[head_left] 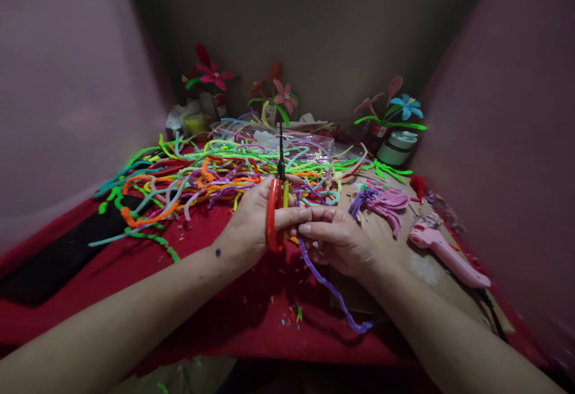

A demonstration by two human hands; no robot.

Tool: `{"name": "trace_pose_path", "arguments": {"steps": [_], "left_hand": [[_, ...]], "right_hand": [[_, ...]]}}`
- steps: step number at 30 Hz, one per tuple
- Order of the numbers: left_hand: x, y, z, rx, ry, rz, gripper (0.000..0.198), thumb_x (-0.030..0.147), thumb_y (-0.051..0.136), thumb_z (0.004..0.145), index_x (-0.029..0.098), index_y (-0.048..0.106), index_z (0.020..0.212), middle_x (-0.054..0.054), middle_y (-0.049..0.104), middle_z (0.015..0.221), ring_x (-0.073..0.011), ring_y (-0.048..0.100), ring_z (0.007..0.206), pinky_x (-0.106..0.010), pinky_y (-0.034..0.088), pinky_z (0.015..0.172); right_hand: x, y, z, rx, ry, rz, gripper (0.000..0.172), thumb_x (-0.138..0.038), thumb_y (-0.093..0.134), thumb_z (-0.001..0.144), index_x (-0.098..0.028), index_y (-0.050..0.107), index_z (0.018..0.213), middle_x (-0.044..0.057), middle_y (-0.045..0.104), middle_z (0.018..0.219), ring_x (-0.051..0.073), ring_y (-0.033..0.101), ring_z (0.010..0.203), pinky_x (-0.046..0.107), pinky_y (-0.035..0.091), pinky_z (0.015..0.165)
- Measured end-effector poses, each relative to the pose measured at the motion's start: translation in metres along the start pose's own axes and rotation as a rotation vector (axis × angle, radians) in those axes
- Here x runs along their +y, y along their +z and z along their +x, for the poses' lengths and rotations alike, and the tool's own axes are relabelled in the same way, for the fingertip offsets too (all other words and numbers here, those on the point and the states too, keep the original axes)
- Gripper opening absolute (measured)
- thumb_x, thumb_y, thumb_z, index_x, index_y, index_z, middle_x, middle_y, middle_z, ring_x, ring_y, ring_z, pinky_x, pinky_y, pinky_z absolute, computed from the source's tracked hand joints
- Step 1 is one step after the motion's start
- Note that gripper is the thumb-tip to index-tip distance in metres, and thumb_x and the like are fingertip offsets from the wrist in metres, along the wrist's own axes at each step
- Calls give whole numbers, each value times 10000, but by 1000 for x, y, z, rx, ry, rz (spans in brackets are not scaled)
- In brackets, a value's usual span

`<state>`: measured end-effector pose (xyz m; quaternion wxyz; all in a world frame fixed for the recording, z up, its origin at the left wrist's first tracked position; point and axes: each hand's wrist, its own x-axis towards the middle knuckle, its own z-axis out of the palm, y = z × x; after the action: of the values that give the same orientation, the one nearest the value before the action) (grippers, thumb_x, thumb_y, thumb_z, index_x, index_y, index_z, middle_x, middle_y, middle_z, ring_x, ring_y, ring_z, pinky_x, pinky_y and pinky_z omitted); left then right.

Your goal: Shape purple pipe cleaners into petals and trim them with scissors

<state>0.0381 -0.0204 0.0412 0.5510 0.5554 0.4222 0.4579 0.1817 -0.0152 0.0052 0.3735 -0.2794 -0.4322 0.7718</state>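
Red-handled scissors (272,217) are in my left hand (251,220), their dark blades pointing up and away from me. My right hand (339,238) pinches a purple pipe cleaner (326,283) between thumb and fingers, right beside the scissors. One end of the purple stem hangs down to the right in a curve, and another part rises above my fingertips. The fingers of both hands meet at the middle. Something yellow (286,195) shows next to the scissor handle. A large pile of coloured pipe cleaners (224,169) lies behind my hands.
A pink glue gun (449,256) rests on cardboard (424,268) at the right, near a pink and purple bundle (386,202). Behind stand pipe-cleaner flowers (215,76) and a pale jar (398,147). Small scraps (299,315) dot the red cloth (251,334).
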Motion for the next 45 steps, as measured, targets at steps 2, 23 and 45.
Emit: {"name": "trace_pose_path", "arguments": {"steps": [2, 23, 45], "left_hand": [[4, -2, 0, 18, 33, 98, 430, 283, 633, 721, 174, 457, 1098, 45, 545, 627, -86, 517, 486, -185, 415, 446], [-31, -36, -1, -238, 524, 1237, 396, 141, 382, 837, 141, 378, 1233, -116, 577, 1155, -209, 548, 1060, -333, 450, 886], [-32, -35, -7, -209, 533, 1433, 433, 118, 356, 828, 120, 337, 1261, -146, 593, 1118, -250, 599, 972, -383, 516, 767]], "right_hand": [[-1, 2, -1, 23, 3, 15, 104, -191, 667, 656, -136, 594, 705, -47, 544, 488, 39, 415, 329, 147, 269, 311], [-19, -13, -2, 8, -207, 234, 87, -141, 601, 689, -135, 514, 682, -51, 490, 473, 53, 454, 336, 137, 353, 295], [-17, -9, -1, 74, -265, 104, 62, -142, 625, 658, -134, 588, 708, -61, 455, 462, 39, 379, 372, 153, 365, 362]]}}
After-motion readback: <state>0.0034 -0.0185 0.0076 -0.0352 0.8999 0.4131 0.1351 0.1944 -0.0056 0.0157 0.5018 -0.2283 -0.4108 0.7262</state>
